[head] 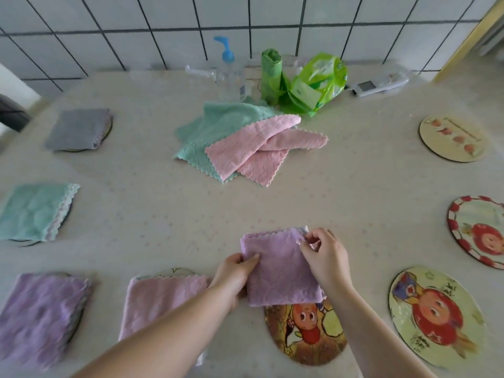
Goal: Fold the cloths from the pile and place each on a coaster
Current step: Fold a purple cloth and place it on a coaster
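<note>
A folded lilac cloth (pixel 281 268) lies in front of me, its near edge over the far part of a brown cartoon coaster (pixel 305 334). My left hand (pixel 234 276) grips its left edge, thumb on top. My right hand (pixel 324 255) pinches its far right corner. The pile (pixel 240 140) of mint and pink cloths sits at the table's middle, beyond my hands. Folded cloths cover coasters on the left: grey (pixel 79 129), mint (pixel 35 211), lilac (pixel 41 315) and pink (pixel 161 304).
Bare round coasters lie along the right: one with a peach print (pixel 452 139), one red-rimmed (pixel 477 230), one with a red cartoon figure (pixel 436 315). A pump bottle (pixel 229 75), a green bag roll (pixel 270 75), a green packet (pixel 319 83) and a white remote (pixel 379 84) stand by the tiled wall.
</note>
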Demonstrator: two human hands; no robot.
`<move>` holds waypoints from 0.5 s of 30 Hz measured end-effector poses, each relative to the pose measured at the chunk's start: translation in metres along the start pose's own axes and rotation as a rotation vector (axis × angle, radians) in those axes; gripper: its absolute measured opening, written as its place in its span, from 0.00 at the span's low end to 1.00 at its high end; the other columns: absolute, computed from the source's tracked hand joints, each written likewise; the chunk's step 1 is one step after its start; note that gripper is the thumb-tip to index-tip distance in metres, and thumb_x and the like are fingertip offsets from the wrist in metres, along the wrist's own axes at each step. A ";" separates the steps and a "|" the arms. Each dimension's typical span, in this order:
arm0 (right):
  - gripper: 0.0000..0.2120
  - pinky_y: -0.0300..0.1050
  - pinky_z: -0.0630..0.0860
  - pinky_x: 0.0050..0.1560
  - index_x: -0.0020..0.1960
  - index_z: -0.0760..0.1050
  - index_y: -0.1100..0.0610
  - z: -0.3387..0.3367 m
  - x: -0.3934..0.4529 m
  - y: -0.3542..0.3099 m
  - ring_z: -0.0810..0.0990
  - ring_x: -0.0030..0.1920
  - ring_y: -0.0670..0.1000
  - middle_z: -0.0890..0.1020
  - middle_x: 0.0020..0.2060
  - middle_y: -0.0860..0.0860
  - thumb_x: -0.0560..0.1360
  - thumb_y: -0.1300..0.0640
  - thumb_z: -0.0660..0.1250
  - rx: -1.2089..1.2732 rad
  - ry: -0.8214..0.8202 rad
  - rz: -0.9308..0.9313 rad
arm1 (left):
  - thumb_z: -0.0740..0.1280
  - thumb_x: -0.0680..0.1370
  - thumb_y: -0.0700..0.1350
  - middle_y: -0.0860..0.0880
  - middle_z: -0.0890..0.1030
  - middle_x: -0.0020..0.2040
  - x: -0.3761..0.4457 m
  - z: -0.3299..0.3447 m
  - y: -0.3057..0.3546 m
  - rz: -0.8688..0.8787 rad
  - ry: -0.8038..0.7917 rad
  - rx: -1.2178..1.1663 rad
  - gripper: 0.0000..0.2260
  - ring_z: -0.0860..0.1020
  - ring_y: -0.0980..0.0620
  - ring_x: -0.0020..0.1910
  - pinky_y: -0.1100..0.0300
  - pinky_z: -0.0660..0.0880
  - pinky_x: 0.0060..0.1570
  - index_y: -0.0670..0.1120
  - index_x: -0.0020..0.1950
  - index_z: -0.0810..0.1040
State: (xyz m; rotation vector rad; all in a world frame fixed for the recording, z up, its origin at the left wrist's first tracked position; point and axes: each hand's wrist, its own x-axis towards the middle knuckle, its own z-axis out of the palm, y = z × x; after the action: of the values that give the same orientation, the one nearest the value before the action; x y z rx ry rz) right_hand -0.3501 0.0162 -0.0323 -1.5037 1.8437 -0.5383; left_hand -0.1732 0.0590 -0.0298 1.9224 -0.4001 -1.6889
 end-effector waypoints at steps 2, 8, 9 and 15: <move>0.05 0.45 0.73 0.37 0.42 0.74 0.52 -0.002 0.003 0.000 0.77 0.39 0.50 0.79 0.37 0.46 0.73 0.53 0.68 0.012 -0.010 0.010 | 0.68 0.75 0.49 0.41 0.83 0.46 0.001 0.003 0.000 0.005 0.031 0.003 0.10 0.81 0.42 0.46 0.48 0.80 0.46 0.41 0.47 0.78; 0.07 0.43 0.70 0.33 0.43 0.73 0.52 -0.005 0.015 0.003 0.77 0.37 0.52 0.79 0.35 0.46 0.75 0.49 0.65 -0.094 -0.083 0.029 | 0.69 0.74 0.52 0.46 0.81 0.39 0.000 0.006 0.000 0.033 0.112 0.044 0.10 0.78 0.49 0.37 0.63 0.69 0.31 0.45 0.42 0.79; 0.07 0.43 0.70 0.33 0.44 0.73 0.51 -0.004 0.017 0.004 0.77 0.38 0.52 0.79 0.35 0.46 0.75 0.49 0.65 -0.106 -0.091 0.035 | 0.69 0.74 0.53 0.46 0.81 0.39 -0.001 0.006 0.001 0.033 0.113 0.046 0.11 0.78 0.49 0.37 0.63 0.70 0.31 0.45 0.42 0.79; 0.06 0.42 0.73 0.41 0.48 0.73 0.47 -0.009 0.016 0.007 0.78 0.42 0.47 0.80 0.40 0.43 0.73 0.50 0.68 0.011 -0.079 0.031 | 0.65 0.77 0.48 0.44 0.84 0.45 -0.004 0.005 0.002 0.065 0.062 -0.088 0.08 0.82 0.47 0.44 0.55 0.79 0.45 0.45 0.46 0.80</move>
State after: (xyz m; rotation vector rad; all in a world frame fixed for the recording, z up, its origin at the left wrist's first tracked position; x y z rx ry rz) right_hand -0.3632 0.0020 -0.0346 -1.4657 1.7974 -0.4672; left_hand -0.1785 0.0589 -0.0262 1.8722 -0.3548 -1.5753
